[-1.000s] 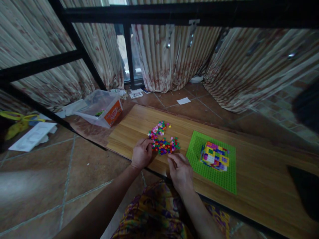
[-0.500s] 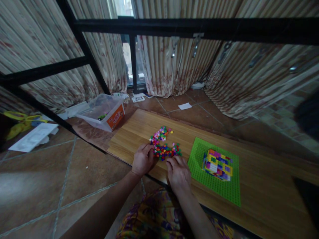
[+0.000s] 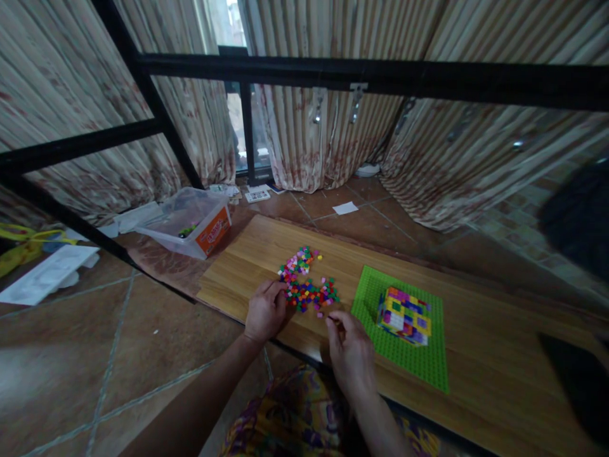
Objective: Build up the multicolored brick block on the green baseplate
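A loose pile of small, many-coloured toy bricks (image 3: 309,293) lies on the wooden board. At the pile's left edge is my left hand (image 3: 266,309), its fingers curled together against the bricks; whatever they pinch is hidden. My right hand (image 3: 352,349) is just right of the pile, thumb and fingertips pressed together, and anything between them is too small to name. A single pink brick (image 3: 320,315) lies close to those fingertips. Farther right, a block-shaped build of coloured bricks (image 3: 405,315) stands on a green studded baseplate (image 3: 428,368).
The wooden board (image 3: 480,355) carries everything, with a dark flat object (image 3: 571,381) at its right end. A clear plastic box (image 3: 190,219) with an orange label stands beyond the left end. White paper (image 3: 345,208) lies on the tiled floor. Black metal bars (image 3: 333,73) cross behind.
My right hand has drawn back from the pile toward the right, fingertips pinched. A pink brick now lies apart at the pile's near edge. My left hand stays at the pile; the view shifted slightly.
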Demonstrator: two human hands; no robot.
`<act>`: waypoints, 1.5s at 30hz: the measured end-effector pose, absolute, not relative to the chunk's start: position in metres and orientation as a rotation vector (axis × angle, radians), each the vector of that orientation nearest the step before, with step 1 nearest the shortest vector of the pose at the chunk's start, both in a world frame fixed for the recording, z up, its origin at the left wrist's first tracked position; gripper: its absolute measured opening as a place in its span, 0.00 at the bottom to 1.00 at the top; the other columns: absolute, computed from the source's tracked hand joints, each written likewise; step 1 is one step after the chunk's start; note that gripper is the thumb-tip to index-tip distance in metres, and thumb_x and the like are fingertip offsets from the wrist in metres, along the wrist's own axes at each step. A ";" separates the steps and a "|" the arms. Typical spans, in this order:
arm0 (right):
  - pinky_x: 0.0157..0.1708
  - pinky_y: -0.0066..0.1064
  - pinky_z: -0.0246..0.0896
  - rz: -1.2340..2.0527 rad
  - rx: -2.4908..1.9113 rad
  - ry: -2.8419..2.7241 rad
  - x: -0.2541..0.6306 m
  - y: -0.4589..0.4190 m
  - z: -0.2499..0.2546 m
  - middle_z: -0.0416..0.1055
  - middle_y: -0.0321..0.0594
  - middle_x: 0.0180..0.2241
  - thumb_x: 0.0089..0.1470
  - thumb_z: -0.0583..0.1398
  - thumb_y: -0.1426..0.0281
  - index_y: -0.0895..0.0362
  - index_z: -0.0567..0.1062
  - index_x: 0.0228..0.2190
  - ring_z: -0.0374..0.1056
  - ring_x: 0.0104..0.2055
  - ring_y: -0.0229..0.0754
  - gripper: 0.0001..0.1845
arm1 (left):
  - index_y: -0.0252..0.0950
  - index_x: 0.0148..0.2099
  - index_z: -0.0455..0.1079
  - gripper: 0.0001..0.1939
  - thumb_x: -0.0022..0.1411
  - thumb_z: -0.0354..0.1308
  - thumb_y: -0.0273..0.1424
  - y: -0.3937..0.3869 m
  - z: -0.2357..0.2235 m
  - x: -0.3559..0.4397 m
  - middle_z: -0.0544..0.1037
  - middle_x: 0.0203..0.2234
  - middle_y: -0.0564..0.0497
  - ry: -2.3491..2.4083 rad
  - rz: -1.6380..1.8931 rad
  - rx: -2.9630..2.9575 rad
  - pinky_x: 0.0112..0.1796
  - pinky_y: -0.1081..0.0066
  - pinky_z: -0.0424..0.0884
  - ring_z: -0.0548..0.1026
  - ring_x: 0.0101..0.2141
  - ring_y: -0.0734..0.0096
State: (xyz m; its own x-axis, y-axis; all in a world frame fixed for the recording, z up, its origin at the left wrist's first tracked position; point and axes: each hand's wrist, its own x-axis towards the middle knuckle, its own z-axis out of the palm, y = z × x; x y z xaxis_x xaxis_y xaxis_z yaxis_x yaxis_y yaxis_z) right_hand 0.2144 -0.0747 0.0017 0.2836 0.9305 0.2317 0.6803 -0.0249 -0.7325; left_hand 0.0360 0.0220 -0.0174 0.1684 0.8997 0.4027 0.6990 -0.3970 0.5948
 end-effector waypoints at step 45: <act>0.37 0.34 0.65 0.137 -1.901 -0.741 0.320 -0.121 0.004 0.78 0.45 0.35 0.50 0.62 0.58 0.58 0.80 0.34 0.71 0.34 0.43 0.16 | 0.37 0.39 0.73 0.12 0.64 0.48 0.30 0.029 -0.019 0.032 0.78 0.33 0.47 1.549 1.046 2.338 0.40 0.68 0.71 0.76 0.36 0.64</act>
